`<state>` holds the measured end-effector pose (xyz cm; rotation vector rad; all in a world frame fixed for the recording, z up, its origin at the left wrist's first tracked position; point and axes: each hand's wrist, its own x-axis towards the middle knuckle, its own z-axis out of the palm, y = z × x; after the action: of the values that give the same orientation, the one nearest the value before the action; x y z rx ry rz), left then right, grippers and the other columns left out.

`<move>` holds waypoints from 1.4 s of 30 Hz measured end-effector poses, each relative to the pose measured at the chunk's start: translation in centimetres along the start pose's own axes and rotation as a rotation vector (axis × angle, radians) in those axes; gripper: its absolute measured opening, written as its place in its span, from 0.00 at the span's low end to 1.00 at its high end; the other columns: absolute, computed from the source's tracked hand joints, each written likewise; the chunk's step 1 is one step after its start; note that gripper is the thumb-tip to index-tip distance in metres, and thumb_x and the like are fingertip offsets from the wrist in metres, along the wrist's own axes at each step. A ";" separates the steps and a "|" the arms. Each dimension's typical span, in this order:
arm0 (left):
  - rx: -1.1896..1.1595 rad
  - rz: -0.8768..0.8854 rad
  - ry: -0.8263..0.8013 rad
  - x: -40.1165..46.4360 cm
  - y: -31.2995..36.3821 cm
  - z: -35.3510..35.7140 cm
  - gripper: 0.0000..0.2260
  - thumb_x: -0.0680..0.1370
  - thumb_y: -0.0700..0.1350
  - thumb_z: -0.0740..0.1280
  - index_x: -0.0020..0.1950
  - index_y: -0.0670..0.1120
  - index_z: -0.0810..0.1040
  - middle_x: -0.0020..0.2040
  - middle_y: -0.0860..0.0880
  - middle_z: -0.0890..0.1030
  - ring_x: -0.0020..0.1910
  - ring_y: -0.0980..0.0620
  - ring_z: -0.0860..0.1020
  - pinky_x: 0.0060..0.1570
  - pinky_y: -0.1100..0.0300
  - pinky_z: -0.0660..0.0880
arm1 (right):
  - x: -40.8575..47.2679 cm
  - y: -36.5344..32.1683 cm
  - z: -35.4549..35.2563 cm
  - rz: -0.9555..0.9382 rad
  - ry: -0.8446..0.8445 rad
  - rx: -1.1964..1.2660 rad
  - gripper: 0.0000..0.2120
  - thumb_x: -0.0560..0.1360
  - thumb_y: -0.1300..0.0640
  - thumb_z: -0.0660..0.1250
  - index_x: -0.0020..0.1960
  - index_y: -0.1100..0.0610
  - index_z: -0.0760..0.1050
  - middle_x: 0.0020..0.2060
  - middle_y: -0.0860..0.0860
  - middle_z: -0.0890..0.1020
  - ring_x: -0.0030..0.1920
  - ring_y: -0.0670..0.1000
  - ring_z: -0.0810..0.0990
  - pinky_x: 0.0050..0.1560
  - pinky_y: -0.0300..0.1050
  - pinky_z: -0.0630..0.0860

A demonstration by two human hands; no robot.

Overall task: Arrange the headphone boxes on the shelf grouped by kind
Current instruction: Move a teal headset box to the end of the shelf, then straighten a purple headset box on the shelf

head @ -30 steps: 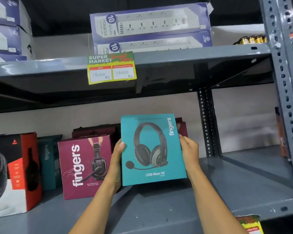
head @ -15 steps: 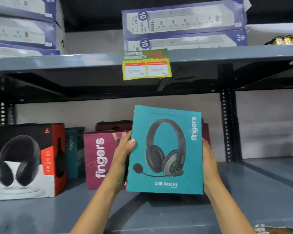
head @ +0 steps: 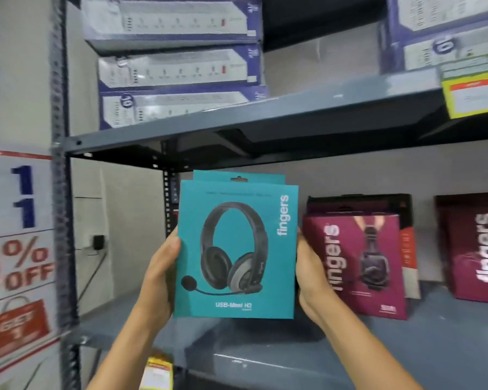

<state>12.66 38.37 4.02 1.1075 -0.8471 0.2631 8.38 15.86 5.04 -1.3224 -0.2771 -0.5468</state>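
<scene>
A teal headphone box [head: 237,249] marked "fingers USB-Meet H2" is held upright above the grey shelf [head: 406,350]. My left hand [head: 159,273] grips its left edge and my right hand [head: 310,274] grips its right edge. To its right stands a maroon "fingers" headphone box [head: 361,263], touching my right hand. A red and black box [head: 403,218] sits behind that one. Another maroon "fingers" box [head: 479,249] stands at the far right. The rear of the teal box is hidden.
The grey upper shelf [head: 265,119] holds stacked power strip boxes [head: 175,68], with a yellow price tag [head: 473,91] on its rim. A perforated upright post [head: 62,192] bounds the shelf on the left. A sale poster [head: 14,249] hangs left of it.
The view has swung left, toward the shelf's left end. The teal box stays in both hands and now sits left of the maroon boxes instead of in front of them.
</scene>
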 end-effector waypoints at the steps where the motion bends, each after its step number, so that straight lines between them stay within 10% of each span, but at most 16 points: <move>1: 0.014 0.006 0.028 -0.2 0.3 -1.8 0.17 0.82 0.49 0.54 0.61 0.49 0.80 0.53 0.46 0.86 0.46 0.46 0.86 0.39 0.54 0.83 | 0.4 0.9 1.8 0.030 -0.019 0.020 0.20 0.79 0.40 0.55 0.42 0.45 0.83 0.42 0.50 0.87 0.42 0.49 0.86 0.43 0.45 0.82; 14: 0.114 -0.011 0.360 -4.2 0.5 -18.8 0.16 0.79 0.54 0.59 0.60 0.50 0.81 0.57 0.40 0.83 0.47 0.44 0.84 0.42 0.52 0.84 | 4.1 11.9 18.5 0.305 -0.203 0.048 0.21 0.79 0.41 0.55 0.38 0.50 0.80 0.35 0.50 0.86 0.35 0.49 0.83 0.39 0.44 0.78; 19: 0.164 -0.035 0.340 -2.4 -0.3 -19.9 0.23 0.78 0.55 0.58 0.71 0.48 0.72 0.68 0.37 0.75 0.64 0.34 0.75 0.63 0.34 0.70 | 6.4 13.5 19.3 0.302 -0.161 0.068 0.22 0.79 0.41 0.55 0.35 0.50 0.79 0.33 0.50 0.85 0.32 0.50 0.82 0.36 0.43 0.76; 26: 0.157 -0.094 0.322 0.8 -3.3 -19.3 0.25 0.78 0.57 0.59 0.73 0.48 0.69 0.66 0.40 0.78 0.61 0.40 0.78 0.51 0.51 0.79 | 8.5 13.9 18.2 0.266 -0.028 -0.010 0.22 0.79 0.43 0.55 0.32 0.50 0.76 0.26 0.47 0.83 0.25 0.46 0.80 0.27 0.36 0.74; 30: 0.158 -0.109 0.380 2.2 -4.9 -19.5 0.21 0.81 0.54 0.55 0.71 0.47 0.71 0.66 0.39 0.78 0.61 0.40 0.78 0.47 0.55 0.79 | 9.5 14.6 18.4 0.280 0.138 -0.170 0.24 0.79 0.41 0.51 0.39 0.54 0.77 0.43 0.57 0.85 0.43 0.57 0.82 0.44 0.49 0.75; 36: 0.220 -0.028 0.489 1.5 -4.3 -18.5 0.20 0.83 0.49 0.52 0.74 0.46 0.67 0.72 0.40 0.71 0.71 0.39 0.69 0.65 0.44 0.70 | 8.5 13.5 18.7 -0.099 0.359 -0.563 0.19 0.81 0.52 0.53 0.47 0.59 0.80 0.45 0.58 0.85 0.44 0.58 0.83 0.47 0.57 0.80; 39: 0.457 0.297 0.648 0.5 -3.1 -14.3 0.24 0.80 0.52 0.54 0.76 0.51 0.60 0.78 0.51 0.59 0.74 0.59 0.59 0.70 0.67 0.61 | 7.1 11.4 18.0 -0.364 0.401 -0.552 0.14 0.80 0.55 0.57 0.48 0.56 0.81 0.45 0.55 0.85 0.45 0.56 0.82 0.47 0.51 0.78; 42: 0.568 0.551 0.589 0.9 -2.9 -7.4 0.24 0.79 0.47 0.55 0.75 0.42 0.62 0.74 0.46 0.63 0.74 0.56 0.60 0.70 0.70 0.57 | 5.0 8.0 16.0 -0.725 0.371 -0.579 0.14 0.79 0.56 0.57 0.47 0.57 0.81 0.44 0.51 0.84 0.45 0.49 0.79 0.46 0.39 0.73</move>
<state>18.45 43.29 1.32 1.1964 -0.5309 1.2860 18.65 31.37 4.60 -1.6244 -0.2988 -1.5549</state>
